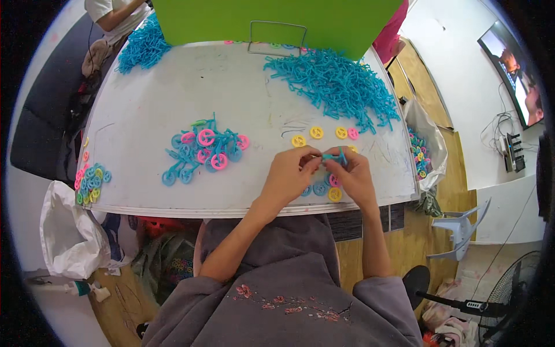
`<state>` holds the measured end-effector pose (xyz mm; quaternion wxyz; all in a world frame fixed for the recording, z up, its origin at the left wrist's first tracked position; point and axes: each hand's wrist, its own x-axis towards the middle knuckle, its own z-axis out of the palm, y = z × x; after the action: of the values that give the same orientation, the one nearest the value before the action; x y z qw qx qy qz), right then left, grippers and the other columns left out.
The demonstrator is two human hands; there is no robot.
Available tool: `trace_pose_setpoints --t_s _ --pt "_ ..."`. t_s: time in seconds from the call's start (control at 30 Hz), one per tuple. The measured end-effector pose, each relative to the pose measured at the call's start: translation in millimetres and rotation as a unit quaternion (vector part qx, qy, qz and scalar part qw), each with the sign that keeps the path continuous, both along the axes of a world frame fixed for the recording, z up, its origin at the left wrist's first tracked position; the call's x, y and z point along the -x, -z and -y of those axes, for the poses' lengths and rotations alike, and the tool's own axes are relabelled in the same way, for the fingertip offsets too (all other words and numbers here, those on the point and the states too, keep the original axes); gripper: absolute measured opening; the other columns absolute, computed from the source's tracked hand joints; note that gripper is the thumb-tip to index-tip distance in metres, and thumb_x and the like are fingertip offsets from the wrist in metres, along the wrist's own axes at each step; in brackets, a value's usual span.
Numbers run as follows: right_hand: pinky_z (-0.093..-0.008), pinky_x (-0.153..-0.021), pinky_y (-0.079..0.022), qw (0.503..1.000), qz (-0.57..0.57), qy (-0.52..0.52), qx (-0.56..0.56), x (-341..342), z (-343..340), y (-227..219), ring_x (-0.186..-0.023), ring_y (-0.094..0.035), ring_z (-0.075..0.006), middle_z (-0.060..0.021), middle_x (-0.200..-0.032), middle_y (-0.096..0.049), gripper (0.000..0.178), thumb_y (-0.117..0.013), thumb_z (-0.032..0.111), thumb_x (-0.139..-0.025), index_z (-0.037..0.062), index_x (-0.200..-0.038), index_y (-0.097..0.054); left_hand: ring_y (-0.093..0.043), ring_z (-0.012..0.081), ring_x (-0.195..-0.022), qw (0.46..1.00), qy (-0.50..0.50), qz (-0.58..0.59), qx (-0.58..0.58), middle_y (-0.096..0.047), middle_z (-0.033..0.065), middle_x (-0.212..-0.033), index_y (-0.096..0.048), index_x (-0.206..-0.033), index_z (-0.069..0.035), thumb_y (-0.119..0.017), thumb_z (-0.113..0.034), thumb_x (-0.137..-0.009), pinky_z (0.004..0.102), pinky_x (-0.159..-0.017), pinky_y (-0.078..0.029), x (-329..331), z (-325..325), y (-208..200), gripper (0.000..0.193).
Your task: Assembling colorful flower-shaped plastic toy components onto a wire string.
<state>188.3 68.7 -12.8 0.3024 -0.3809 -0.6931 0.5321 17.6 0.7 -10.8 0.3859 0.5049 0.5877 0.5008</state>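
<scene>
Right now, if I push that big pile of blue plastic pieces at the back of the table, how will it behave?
The blue pile is a heap of thin, branching sticks, so it would probably drag along as a tangled clump rather than slide piece by piece. The pieces look like light plastic, so little force should move them. Loose ones at its edge near the yellow wheels may scatter.

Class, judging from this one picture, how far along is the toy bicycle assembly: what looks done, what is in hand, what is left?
Done: a cluster of assembled toy bicycles lies mid-table. In hand: the left hand and right hand meet on one blue frame piece near the table's front edge. Left: a big heap of blue frames and loose wheels, with more wheels at the left edge.
</scene>
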Motion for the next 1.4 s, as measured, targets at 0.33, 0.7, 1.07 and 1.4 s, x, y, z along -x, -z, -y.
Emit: trace_pose_setpoints --t_s 0.33,0.7,1.07,1.4 --pt "-0.0219 -0.063 -0.047 0.991 -0.057 0.122 0.007 14 17 -4 -0.071 -0.060 -0.0076 -0.0047 -0.077 -0.066 0.012 -0.067 0.006 -0.085 -0.0005 -0.094 -0.064 -0.061 0.0224 -0.072 0.986 -0.050 -0.147 -0.065 -0.061 0.0077 -0.080 -0.061 -0.092 -0.005 -0.074 -0.006 -0.073 0.0304 -0.060 -0.046 7 33 9 0.023" --pt "-0.0272 -0.069 -0.049 0.993 -0.017 0.046 -0.107 25 29 -10 -0.077 -0.063 -0.0153 -0.0065 -0.083 -0.067 0.014 -0.070 -0.005 -0.074 0.0021 -0.087 -0.067 -0.060 0.0132 -0.075 0.971 0.006 0.237 0.011 -0.061 0.0067 -0.088 -0.052 -0.099 0.000 -0.062 -0.008 -0.090 0.0281 -0.064 -0.055 20 25 3 0.016" --pt "-0.0266 -0.070 -0.051 0.982 0.041 -0.007 -0.182 25 24 -23 -0.080 -0.063 -0.0151 -0.0071 -0.084 -0.064 0.015 -0.064 -0.011 -0.074 -0.0010 -0.085 -0.068 -0.061 0.0156 -0.086 0.949 0.003 0.306 0.074 -0.060 0.0072 -0.089 -0.050 -0.102 0.000 -0.059 -0.008 -0.092 0.0321 -0.070 -0.059 26 26 -5 0.015" --pt "-0.0240 -0.066 -0.049 0.989 0.032 0.009 -0.145 32 29 -21 -0.076 -0.063 -0.0119 -0.0059 -0.081 -0.067 0.011 -0.072 -0.004 -0.076 -0.0013 -0.086 -0.069 -0.063 0.0167 -0.081 0.971 -0.074 0.227 0.015 -0.059 0.0124 -0.089 -0.045 -0.095 0.003 -0.051 0.004 -0.091 0.0316 -0.069 -0.059 14 22 0 0.007"
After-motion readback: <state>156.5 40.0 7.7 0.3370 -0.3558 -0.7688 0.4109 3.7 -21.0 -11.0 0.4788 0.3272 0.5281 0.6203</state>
